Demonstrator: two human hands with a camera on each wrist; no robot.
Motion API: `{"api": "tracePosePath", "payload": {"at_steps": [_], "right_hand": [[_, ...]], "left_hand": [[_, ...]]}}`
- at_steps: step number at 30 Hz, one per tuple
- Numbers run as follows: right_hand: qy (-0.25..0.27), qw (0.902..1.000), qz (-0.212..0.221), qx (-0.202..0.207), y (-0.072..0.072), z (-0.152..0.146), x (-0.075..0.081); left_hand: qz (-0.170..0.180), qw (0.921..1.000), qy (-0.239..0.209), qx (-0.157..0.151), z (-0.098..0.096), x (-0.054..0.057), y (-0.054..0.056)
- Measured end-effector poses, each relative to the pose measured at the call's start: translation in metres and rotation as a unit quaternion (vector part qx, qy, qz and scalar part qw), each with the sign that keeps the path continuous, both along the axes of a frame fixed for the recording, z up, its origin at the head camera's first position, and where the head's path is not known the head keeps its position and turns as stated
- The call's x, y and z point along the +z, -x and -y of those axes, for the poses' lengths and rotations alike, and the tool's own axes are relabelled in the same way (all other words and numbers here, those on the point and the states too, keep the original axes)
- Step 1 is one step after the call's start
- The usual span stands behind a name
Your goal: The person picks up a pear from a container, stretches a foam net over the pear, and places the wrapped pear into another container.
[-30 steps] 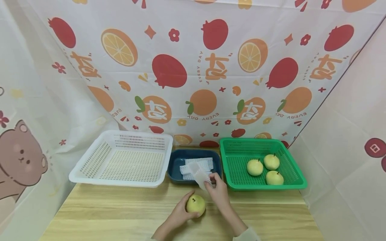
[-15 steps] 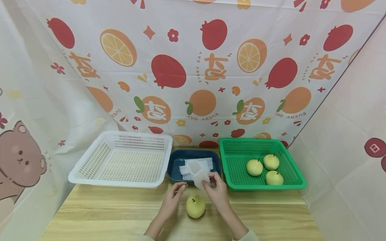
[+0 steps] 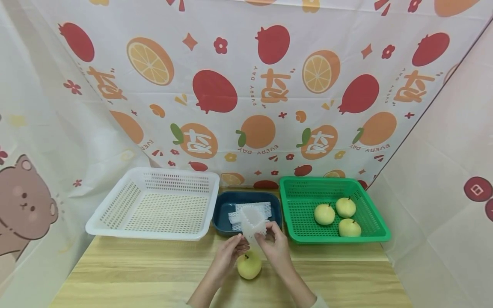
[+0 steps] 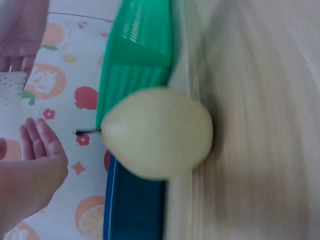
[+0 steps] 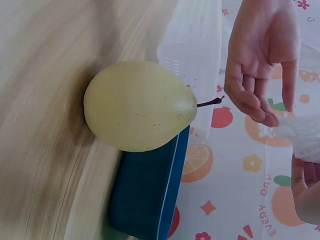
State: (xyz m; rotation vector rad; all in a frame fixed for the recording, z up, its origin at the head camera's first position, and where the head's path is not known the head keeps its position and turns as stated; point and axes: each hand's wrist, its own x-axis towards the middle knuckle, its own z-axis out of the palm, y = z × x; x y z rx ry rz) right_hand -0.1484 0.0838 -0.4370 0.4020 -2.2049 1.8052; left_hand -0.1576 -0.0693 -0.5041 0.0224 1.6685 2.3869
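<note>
A yellow pear (image 3: 249, 267) stands upright on the wooden table, stem up, between the two hands. My right hand (image 3: 276, 247) pinches the lower end of a white foam net sleeve (image 3: 252, 218), held above and behind the pear with its mouth spread. My left hand (image 3: 226, 256) is beside the sleeve's lower left, its fingers loosely bent and holding nothing. In the left wrist view the left hand (image 4: 37, 170) has its fingers apart from the sleeve (image 4: 11, 87). In the right wrist view its fingertips come up close to the sleeve (image 5: 302, 137); contact is unclear.
Behind the hands, a dark blue tray (image 3: 221, 226) holds several flat foam net sleeves (image 3: 265, 208). To the left stands a white basket (image 3: 154, 233). A green basket (image 3: 339, 239) with 3 pears (image 3: 324, 214) stands to the right. A fruit-printed cloth (image 3: 246, 94) hangs behind.
My left hand has let go of the pear, moved up beside the sleeve, and now comes nearer to it. The sleeve in my right hand has turned more upright and its mouth has opened.
</note>
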Motion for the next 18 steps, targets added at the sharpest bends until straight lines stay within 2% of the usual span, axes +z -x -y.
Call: {"api": "tracePosePath", "payload": {"at_steps": [3, 6, 8, 12, 18], "right_hand": [[0.005, 0.9999, -0.007, 0.007, -0.0013, 0.0001, -0.0012], [0.005, 0.9997, -0.022, 0.013, -0.0026, 0.0004, -0.0022], [0.007, 0.9994, -0.029, 0.018, -0.0031, 0.0004, -0.0027], [0.010, 0.9992, -0.029, 0.026, -0.0035, -0.0001, -0.0031], [0.026, 0.9990, -0.020, 0.030, -0.0023, -0.0022, -0.0067]], "left_hand": [[0.031, 0.9963, -0.081, -0.007, -0.0028, 0.0026, -0.0042], [0.046, 0.9873, -0.151, -0.014, -0.0055, 0.0045, -0.0075], [0.056, 0.9804, -0.187, -0.031, -0.0072, 0.0055, -0.0085], [0.067, 0.9717, -0.217, -0.064, -0.0089, 0.0058, -0.0089], [0.061, 0.9599, -0.266, -0.064, -0.0081, 0.0039, -0.0085]]}}
